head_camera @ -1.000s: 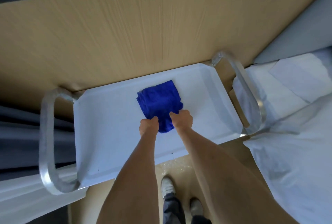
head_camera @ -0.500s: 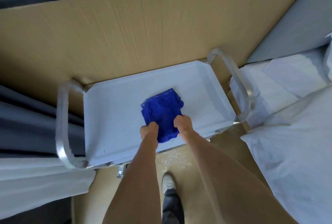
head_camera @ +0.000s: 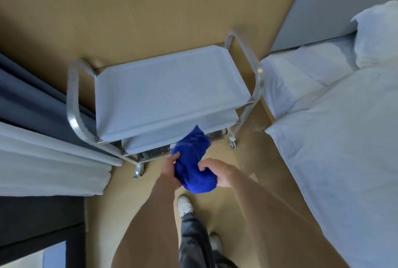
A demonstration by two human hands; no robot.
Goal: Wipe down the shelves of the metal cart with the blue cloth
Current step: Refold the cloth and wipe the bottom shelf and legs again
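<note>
Gripping the blue cloth (head_camera: 192,165), left hand (head_camera: 171,169) and right hand (head_camera: 217,171) seemingly clear of metal cart (head_camera: 168,93)

The blue cloth (head_camera: 193,164) is bunched up and held in the air between both hands, just in front of the metal cart (head_camera: 168,95) and clear of its shelves. It's pinched from the left side by the left hand (head_camera: 171,171), and its lower bulge is wrapped by the right hand (head_camera: 217,171), so a firm grip is kept on both sides. The top shelf (head_camera: 163,91) is seen bare, with a lower shelf (head_camera: 183,132) peeking out under it. A white shoe (head_camera: 184,205) is planted on the tan floor (head_camera: 237,192) below the hands. A white bed (head_camera: 333,138) is seen at right, curtains (head_camera: 43,160) at left.
</note>
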